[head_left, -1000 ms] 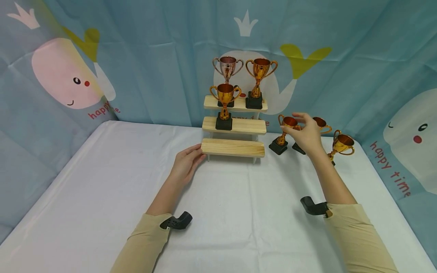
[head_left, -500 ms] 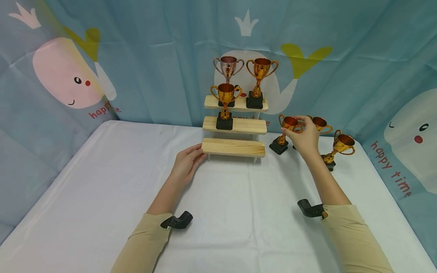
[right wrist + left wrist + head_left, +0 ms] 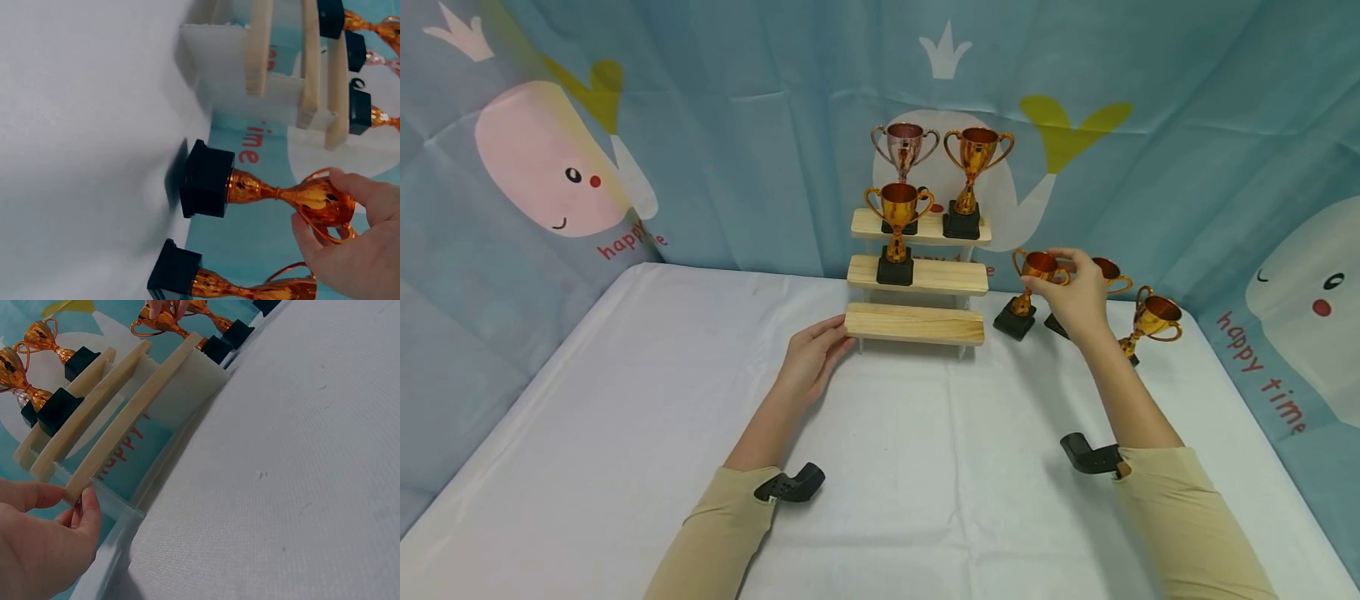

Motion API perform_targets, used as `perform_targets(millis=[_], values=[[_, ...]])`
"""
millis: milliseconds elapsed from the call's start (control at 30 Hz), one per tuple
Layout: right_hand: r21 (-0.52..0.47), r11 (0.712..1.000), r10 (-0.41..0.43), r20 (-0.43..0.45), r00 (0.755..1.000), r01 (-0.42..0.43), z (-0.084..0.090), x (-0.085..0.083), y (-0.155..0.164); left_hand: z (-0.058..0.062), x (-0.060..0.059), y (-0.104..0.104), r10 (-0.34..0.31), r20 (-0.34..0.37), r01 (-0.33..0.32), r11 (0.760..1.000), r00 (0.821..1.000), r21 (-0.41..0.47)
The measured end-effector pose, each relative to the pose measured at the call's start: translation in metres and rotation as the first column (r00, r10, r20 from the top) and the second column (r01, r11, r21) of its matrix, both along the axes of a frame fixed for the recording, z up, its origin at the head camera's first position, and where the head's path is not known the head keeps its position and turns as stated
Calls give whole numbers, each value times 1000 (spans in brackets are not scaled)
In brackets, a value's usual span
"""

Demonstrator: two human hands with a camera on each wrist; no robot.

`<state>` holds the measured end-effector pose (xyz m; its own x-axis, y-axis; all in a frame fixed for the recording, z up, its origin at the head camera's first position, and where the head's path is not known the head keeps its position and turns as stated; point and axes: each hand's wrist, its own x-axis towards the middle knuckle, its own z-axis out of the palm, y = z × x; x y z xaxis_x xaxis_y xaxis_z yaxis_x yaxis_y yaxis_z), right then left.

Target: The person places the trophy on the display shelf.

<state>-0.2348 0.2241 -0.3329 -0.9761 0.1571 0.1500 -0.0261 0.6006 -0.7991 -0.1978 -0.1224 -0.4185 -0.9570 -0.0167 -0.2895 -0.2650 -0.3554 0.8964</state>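
Note:
My left hand (image 3: 808, 360) pinches the left end of the lowest board of a three-step wooden display stand (image 3: 914, 323); thumb and fingers grip the board's end in the left wrist view. With my right hand (image 3: 1081, 298) I hold a small gold trophy (image 3: 322, 201) by its cup, near a handle. Its black base (image 3: 208, 180) is at the tabletop, right of the stand; whether it touches the cloth I cannot tell. On the top step stand a silvery-pink trophy (image 3: 905, 143) and a gold trophy (image 3: 977, 152). Another gold trophy (image 3: 898, 204) stands on the middle step.
Behind my right hand is a partly hidden gold trophy (image 3: 1108, 271). Farther right, another gold trophy (image 3: 1156, 312) stands near the table's right edge, its base partly behind my forearm. A blue patterned curtain (image 3: 737, 167) hangs behind the white-covered table (image 3: 880, 467).
My right hand shifts slightly left, then back right and up, still on the trophy, which barely moves. The left hand stays on the board. The whole view drifts slightly.

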Motion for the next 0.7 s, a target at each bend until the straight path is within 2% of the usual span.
perform_targets(millis=[333, 700], values=[[22, 989, 142, 76, 987, -144, 15, -1, 8, 1, -1, 0, 7, 17, -7, 1000, 1000, -1], [8, 978, 206, 117, 972, -208, 39, 2, 8, 2, -1, 0, 7, 24, -7, 1000, 1000, 7]])
